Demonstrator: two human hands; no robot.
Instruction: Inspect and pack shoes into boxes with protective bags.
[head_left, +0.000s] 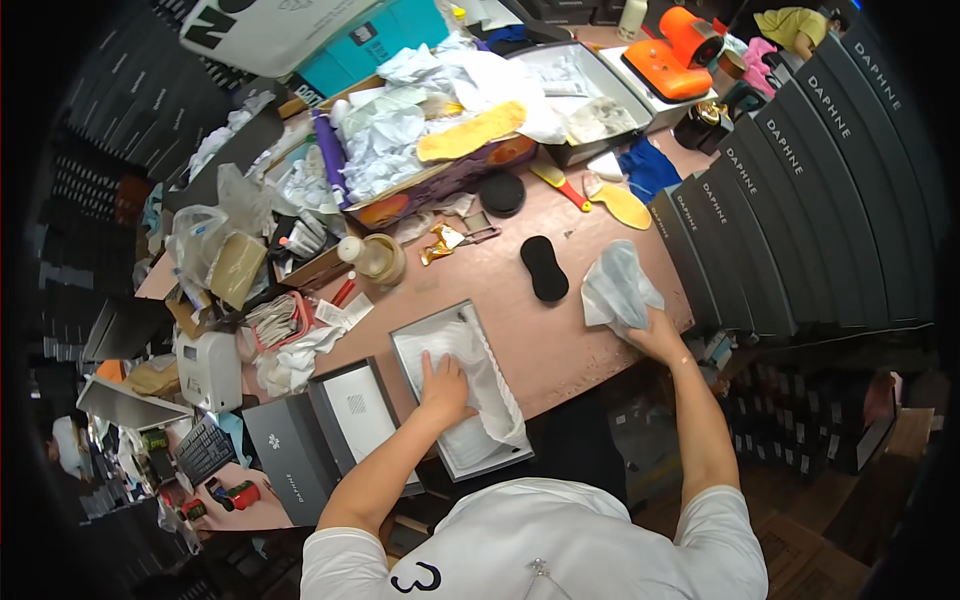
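My left hand (445,392) lies with its fingers spread on white tissue paper (488,365) inside a grey shoe box (404,350) at the table's front edge. A twisted edge of the paper runs along the box's right side. Off to the right, my right hand (658,338) grips the near end of a crumpled pale grey-white cloth (615,285), whose far end rests on the table. Between the hands, farther back, sits a black shoe-shaped sponge (544,268). Left of the box is a grey lid or tray with a white panel (357,408). Whatever the tissue covers is hidden.
Stacked dark shoe boxes (790,200) wall off the right. At the back stands a purple carton (470,172) heaped with crumpled paper. A round black tin (502,194), a red-handled brush (565,187), a jar (378,258) and an orange machine (675,60) are also on the table.
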